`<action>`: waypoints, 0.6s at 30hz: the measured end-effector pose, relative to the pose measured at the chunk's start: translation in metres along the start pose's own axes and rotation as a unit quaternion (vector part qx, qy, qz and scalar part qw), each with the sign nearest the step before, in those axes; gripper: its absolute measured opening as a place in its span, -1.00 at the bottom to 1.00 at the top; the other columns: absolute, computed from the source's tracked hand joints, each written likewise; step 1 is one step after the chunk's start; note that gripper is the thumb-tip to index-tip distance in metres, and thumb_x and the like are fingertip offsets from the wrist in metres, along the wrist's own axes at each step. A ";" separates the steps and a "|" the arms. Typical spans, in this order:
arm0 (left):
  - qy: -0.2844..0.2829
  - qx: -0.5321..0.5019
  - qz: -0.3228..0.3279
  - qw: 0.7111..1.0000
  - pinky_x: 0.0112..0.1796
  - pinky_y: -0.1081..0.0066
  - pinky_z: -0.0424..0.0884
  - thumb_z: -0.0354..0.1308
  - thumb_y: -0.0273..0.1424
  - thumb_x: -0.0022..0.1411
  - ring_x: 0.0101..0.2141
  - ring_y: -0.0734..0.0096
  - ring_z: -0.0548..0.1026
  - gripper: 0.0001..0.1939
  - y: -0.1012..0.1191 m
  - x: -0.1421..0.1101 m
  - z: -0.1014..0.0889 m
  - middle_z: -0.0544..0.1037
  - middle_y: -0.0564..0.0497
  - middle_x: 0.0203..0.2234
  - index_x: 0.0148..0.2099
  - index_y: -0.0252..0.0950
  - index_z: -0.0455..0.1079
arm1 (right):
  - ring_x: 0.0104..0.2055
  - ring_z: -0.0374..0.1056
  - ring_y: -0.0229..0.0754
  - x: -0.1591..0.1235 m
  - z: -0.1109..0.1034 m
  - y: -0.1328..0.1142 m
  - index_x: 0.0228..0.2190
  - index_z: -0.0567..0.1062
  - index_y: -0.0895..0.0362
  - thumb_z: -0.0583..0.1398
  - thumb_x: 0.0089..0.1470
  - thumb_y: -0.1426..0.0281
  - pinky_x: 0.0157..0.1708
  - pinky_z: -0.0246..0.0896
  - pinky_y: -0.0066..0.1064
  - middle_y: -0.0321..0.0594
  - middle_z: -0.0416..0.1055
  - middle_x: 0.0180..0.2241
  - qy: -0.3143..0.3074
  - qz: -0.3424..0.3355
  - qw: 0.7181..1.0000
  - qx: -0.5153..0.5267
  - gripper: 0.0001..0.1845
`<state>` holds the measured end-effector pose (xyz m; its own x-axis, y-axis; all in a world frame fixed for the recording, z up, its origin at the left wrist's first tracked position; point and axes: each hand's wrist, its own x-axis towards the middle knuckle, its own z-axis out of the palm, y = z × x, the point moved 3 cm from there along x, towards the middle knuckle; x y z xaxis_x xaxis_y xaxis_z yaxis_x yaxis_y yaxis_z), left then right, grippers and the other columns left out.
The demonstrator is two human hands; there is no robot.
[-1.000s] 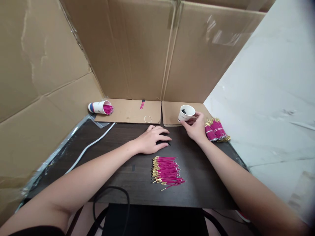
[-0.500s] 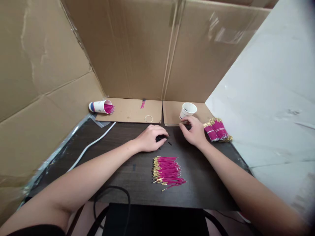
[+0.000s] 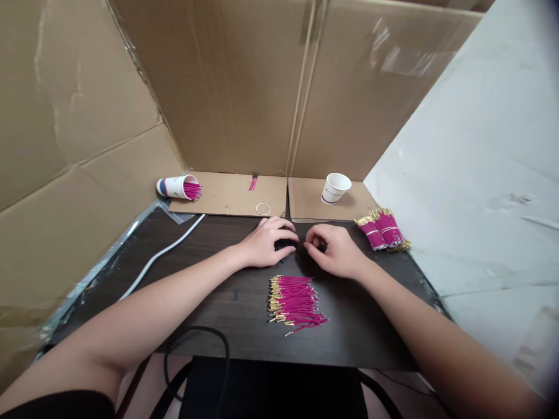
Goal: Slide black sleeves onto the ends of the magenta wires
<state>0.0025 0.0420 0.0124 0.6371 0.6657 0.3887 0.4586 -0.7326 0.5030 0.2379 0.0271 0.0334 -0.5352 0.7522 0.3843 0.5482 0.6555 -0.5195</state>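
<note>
My left hand (image 3: pixel 267 241) rests on the dark table, its fingers and thumb curved around a small heap of short black tube-like pieces (image 3: pixel 285 244). Just to the right, my right hand (image 3: pixel 331 250) is curled, thumb close to the bent forefinger. Whatever it may hold is hidden. Below both hands lies a row of magenta wires (image 3: pixel 299 299) with gold-coloured metal ends pointing left. Behind my right hand a white paper cup (image 3: pixel 335 189) stands upright on a cardboard flap; I cannot make out its contents.
Bundled magenta wires (image 3: pixel 384 230) lie at the right. A tipped paper cup (image 3: pixel 174 187) with more wires lies at the back left. A rubber band (image 3: pixel 262 209) and several black-ended wires (image 3: pixel 253 181) are on the cardboard. A white cable (image 3: pixel 168 251) crosses the left side; cardboard walls (image 3: pixel 244 87) enclose the table.
My right hand has come away from the upright cup, moving toward me and left, and its fingers have curled. The cup stands slightly farther back. A loose black piece between the hands no longer shows.
</note>
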 end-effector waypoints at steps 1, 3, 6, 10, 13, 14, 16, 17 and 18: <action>-0.005 0.009 0.005 1.000 0.31 -0.12 0.33 0.38 -0.30 0.48 0.25 -0.05 0.55 -0.80 0.001 0.000 0.000 0.65 -0.14 0.19 0.09 -0.14 0.71 | -0.37 0.34 -0.17 -0.002 -0.002 -0.007 -0.30 0.51 0.09 0.28 0.26 0.44 -0.30 0.17 -0.33 -0.29 0.43 -0.42 -0.007 -0.005 1.000 -0.015 -0.94; -0.018 0.029 0.018 0.999 0.31 -0.14 0.31 0.36 -0.30 0.52 0.28 -0.08 0.51 -0.82 0.004 0.001 0.000 0.63 -0.15 0.24 0.09 -0.12 0.72 | -0.40 0.27 -0.22 -0.004 -0.005 -0.018 -0.30 0.51 0.10 0.29 0.21 0.49 -0.33 0.10 -0.35 -0.34 0.39 -0.44 -0.035 -0.012 0.999 -0.016 -0.94; -0.044 0.054 0.042 0.997 0.29 -0.18 0.29 0.33 -0.32 0.55 0.32 -0.13 0.46 -0.80 0.010 0.001 0.002 0.60 -0.15 0.28 0.12 -0.09 0.74 | -0.48 0.16 -0.30 -0.007 -0.007 -0.033 -0.34 0.55 0.10 0.30 0.18 0.51 -0.35 0.06 -0.37 -0.43 0.30 -0.50 -0.113 -0.039 0.992 0.042 -0.92; -0.059 0.064 0.056 0.995 0.27 -0.20 0.26 0.30 -0.31 0.57 0.32 -0.14 0.44 -0.80 0.014 0.001 0.004 0.61 -0.14 0.31 0.09 -0.06 0.76 | -0.44 0.22 -0.31 -0.012 -0.006 -0.052 -0.36 0.60 0.11 0.34 0.10 0.59 -0.35 0.09 -0.40 -0.41 0.40 -0.45 -0.201 -0.052 0.973 0.099 -0.86; -0.049 0.056 0.057 0.996 0.25 -0.16 0.26 0.32 -0.32 0.56 0.28 -0.11 0.47 -0.83 0.015 0.001 0.004 0.66 -0.12 0.25 0.02 -0.09 0.77 | -0.38 0.34 -0.29 -0.016 -0.003 -0.062 -0.27 0.68 0.12 0.45 0.17 0.50 -0.32 0.16 -0.40 -0.34 0.51 -0.34 -0.243 -0.056 0.962 0.113 -0.91; -0.045 0.054 0.058 0.996 0.24 -0.15 0.26 0.33 -0.33 0.55 0.27 -0.10 0.48 -0.84 0.015 0.001 0.004 0.67 -0.11 0.23 0.00 -0.10 0.77 | -0.37 0.36 -0.28 -0.016 -0.002 -0.063 -0.24 0.70 0.12 0.47 0.19 0.47 -0.31 0.17 -0.40 -0.31 0.54 -0.32 -0.253 -0.057 0.959 0.114 -0.90; -0.039 0.051 0.060 0.996 0.23 -0.14 0.27 0.33 -0.35 0.54 0.25 -0.08 0.50 -0.84 0.016 0.001 0.005 0.68 -0.10 0.21 -0.04 -0.12 0.77 | -0.35 0.40 -0.26 -0.017 0.000 -0.064 -0.20 0.72 0.12 0.48 0.23 0.44 -0.30 0.20 -0.39 -0.28 0.57 -0.29 -0.268 -0.056 0.955 0.112 -0.90; -0.038 0.051 0.060 0.996 0.23 -0.13 0.26 0.33 -0.35 0.54 0.24 -0.07 0.51 -0.85 0.016 0.001 0.005 0.68 -0.10 0.21 -0.04 -0.13 0.77 | -0.34 0.41 -0.24 -0.017 0.002 -0.064 -0.19 0.73 0.12 0.48 0.26 0.44 -0.29 0.22 -0.38 -0.26 0.58 -0.28 -0.272 -0.056 0.954 0.112 -0.92; -0.037 0.052 0.059 0.996 0.23 -0.13 0.26 0.33 -0.35 0.54 0.24 -0.07 0.51 -0.85 0.016 0.001 0.006 0.68 -0.10 0.21 -0.03 -0.13 0.76 | -0.33 0.43 -0.23 -0.017 0.003 -0.063 -0.19 0.74 0.12 0.47 0.28 0.44 -0.27 0.25 -0.37 -0.25 0.60 -0.27 -0.274 -0.056 0.953 0.114 -0.94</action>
<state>0.0140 0.0301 0.0163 0.7322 0.5650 0.3803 0.4370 -0.8180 0.3740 0.2106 -0.0275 0.0572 -0.8718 0.4893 0.0224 0.3479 0.6508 -0.6748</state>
